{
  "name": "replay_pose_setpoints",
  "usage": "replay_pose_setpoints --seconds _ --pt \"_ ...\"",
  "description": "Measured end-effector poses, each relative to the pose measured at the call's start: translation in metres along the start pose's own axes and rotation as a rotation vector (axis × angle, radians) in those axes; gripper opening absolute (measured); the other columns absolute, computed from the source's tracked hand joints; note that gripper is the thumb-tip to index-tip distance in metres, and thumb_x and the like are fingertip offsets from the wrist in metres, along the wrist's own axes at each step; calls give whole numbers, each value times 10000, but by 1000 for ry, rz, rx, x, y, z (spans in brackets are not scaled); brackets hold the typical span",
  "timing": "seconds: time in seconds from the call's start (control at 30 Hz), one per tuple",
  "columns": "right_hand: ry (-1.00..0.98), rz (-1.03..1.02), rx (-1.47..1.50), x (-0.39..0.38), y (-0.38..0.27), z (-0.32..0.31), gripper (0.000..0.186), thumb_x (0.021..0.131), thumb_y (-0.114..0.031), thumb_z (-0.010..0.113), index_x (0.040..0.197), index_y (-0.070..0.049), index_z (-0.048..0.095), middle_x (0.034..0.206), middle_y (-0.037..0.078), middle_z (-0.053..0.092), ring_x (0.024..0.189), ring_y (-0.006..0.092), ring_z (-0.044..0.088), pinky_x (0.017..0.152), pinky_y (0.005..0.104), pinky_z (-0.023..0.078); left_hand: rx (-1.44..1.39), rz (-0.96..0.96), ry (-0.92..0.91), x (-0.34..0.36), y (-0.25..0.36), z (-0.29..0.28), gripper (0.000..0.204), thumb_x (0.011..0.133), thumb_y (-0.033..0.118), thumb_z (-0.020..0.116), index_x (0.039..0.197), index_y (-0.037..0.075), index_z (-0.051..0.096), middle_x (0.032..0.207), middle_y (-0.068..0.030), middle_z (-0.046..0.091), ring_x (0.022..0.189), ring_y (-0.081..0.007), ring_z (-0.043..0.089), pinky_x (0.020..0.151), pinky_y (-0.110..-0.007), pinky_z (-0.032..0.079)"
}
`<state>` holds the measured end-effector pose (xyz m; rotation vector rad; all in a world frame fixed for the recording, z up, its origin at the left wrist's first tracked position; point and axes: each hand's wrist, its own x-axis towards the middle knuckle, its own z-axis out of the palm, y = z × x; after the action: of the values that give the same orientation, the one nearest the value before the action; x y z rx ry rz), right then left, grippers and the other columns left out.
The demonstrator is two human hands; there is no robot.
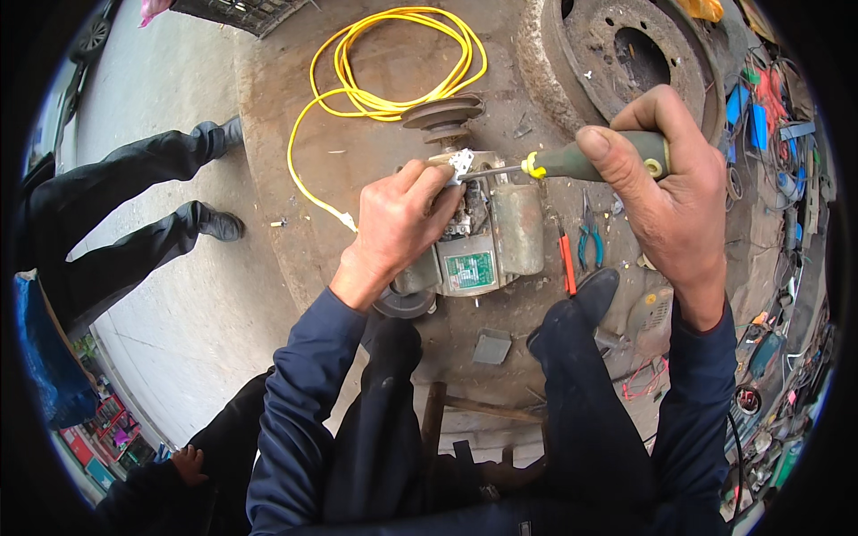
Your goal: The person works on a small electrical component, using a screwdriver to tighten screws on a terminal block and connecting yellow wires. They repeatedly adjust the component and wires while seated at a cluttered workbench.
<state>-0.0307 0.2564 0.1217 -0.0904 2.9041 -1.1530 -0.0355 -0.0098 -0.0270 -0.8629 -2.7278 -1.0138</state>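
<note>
My right hand (666,192) is wrapped round the dark green handle of a screwdriver (572,162), its shaft pointing left. The shaft's tip meets a small white terminal block (460,164), which my left hand (399,214) pinches between thumb and fingers. Both are just above the opened wiring box of an electric motor (469,246), a grey machine with a green label plate and a pulley (442,114) at its far end. The exact spot where the tip touches is too small to make out.
A coiled yellow cable (384,107) lies beyond the motor. At far right stands a rusty wheel rim (572,67). Red-handled pliers (567,261) and blue-handled pliers (591,243) lie right of the motor. Other people's legs (134,170) are at left; tools and scrap (786,196) crowd the right edge.
</note>
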Motion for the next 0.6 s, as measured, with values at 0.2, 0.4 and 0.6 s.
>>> replay_pose_setpoints --seconds 0.2,0.4,0.6 --pt "172 -237 177 12 -4 10 326 956 -290 785 1046 -21 625 787 7 595 702 79 535 643 244 447 -7 40 11 0 -1 2 228 821 56 835 1019 47 724 905 -87 730 718 -250 724 616 -340 580" --pt "-36 -123 27 11 1 -2 316 953 -263 779 1081 -18 626 789 36 613 697 84 554 628 263 455 9 32 14 0 1 2 235 819 52 836 1028 50 727 898 -93 730 708 -251 718 613 -341 575" --pt "47 58 -3 4 10 5 405 918 -317 812 1122 -15 634 796 36 607 750 113 587 690 291 486 -25 26 46 1 2 4 227 824 58 840 1029 50 741 891 -95 732 672 -237 711 594 -329 571"
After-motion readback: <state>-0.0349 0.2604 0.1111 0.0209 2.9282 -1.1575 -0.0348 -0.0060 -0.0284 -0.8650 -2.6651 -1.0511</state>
